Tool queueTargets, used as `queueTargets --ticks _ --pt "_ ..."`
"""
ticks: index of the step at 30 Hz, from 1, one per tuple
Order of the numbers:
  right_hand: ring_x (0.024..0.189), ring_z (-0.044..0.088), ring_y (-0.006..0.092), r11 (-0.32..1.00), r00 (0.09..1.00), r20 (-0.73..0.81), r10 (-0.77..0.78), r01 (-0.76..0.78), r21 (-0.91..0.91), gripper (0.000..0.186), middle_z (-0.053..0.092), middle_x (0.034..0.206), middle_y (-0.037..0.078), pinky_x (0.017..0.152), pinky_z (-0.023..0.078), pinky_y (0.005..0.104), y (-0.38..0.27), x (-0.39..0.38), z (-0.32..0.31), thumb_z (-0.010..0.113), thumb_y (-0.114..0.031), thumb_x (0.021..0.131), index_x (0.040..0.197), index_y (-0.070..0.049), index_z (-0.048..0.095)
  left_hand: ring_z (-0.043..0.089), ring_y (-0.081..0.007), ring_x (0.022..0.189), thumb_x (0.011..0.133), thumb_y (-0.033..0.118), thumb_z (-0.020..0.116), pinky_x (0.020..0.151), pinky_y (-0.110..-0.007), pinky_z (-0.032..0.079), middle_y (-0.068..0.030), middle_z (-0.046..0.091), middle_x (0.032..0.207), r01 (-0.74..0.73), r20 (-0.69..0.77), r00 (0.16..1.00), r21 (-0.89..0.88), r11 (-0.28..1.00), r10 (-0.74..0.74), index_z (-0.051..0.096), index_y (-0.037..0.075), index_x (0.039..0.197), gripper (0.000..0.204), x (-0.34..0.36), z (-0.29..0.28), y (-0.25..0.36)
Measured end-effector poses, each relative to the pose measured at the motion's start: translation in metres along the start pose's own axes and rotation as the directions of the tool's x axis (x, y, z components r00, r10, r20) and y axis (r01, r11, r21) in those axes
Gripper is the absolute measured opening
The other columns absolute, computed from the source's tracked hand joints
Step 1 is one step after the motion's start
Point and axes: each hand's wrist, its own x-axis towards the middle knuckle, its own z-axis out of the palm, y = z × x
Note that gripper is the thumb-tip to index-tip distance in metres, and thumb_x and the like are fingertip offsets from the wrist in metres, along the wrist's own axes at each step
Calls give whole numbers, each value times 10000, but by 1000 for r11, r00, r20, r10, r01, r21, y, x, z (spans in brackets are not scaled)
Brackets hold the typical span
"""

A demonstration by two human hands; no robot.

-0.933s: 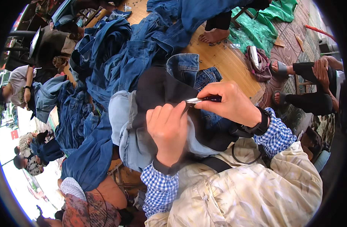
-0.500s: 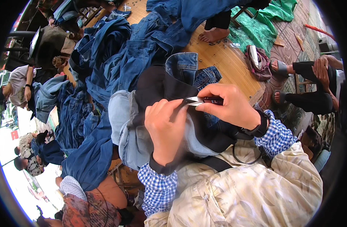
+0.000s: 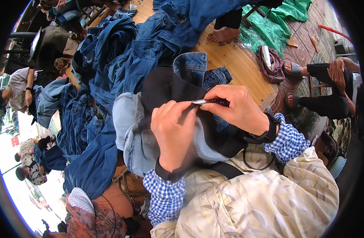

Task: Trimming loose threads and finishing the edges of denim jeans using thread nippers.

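Note:
My right hand (image 3: 241,110) grips a pair of thread snips (image 3: 221,102) with a dark handle and silver blades, which are pressed together. The blade tips meet the fingertips of my left hand (image 3: 172,129). Thumb and forefinger of that hand pinch an edge of the black cloth (image 3: 156,87); any thread there is too small to make out. The black cloth lies over my lap with a light blue denim garment (image 3: 125,127) under and beside it. A darker denim waistband (image 3: 196,65) stands up just beyond my hands.
Piled blue jeans (image 3: 126,67) cover much of the wooden table (image 3: 245,71) ahead and to the left. A green sheet (image 3: 265,31) and a maroon bag (image 3: 271,65) lie at the far right. Other people sit around, one on the right with clasped hands (image 3: 336,75).
The blades of the thread snips have come together. My right hand has moved slightly left and up, while my left hand keeps its pinch on the cloth.

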Motion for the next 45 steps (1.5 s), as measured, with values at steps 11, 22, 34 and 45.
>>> queueTargets --ticks 11,22,34,45 --pt "654 453 -13 718 842 221 492 -536 443 225 569 777 -63 529 333 173 -4 10 -5 722 -228 897 958 -24 649 546 -222 768 699 19 793 668 -323 439 -65 603 789 -12 -23 1000 5 1000 12 711 44 914 232 -5 -1 1" --pt "537 483 0 260 818 388 426 -521 813 305 598 793 -74 429 307 169 -3 -13 -17 739 -124 839 1100 -126 583 549 -313 1026 685 200 843 926 -396 399 -106 611 1052 19 -116 993 297 955 16 608 47 1067 474 -26 -39 -6" --pt "873 611 62 70 832 343 435 -411 909 419 642 1040 -9 739 485 224 -9 -17 -5 704 -111 824 1215 -121 552 597 -293 839 735 31 766 754 -352 446 -100 630 890 -89 -160 980 184 979 119 603 30 922 248 -40 -38 -4" --pt "646 494 -33 141 817 344 463 -451 881 194 552 784 -132 540 349 158 -5 -12 -5 753 -233 880 979 -195 591 499 -84 682 892 107 701 600 -231 380 5 598 748 297 80 955 -238 925 -286 670 -43 958 167 -24 -49 -11"
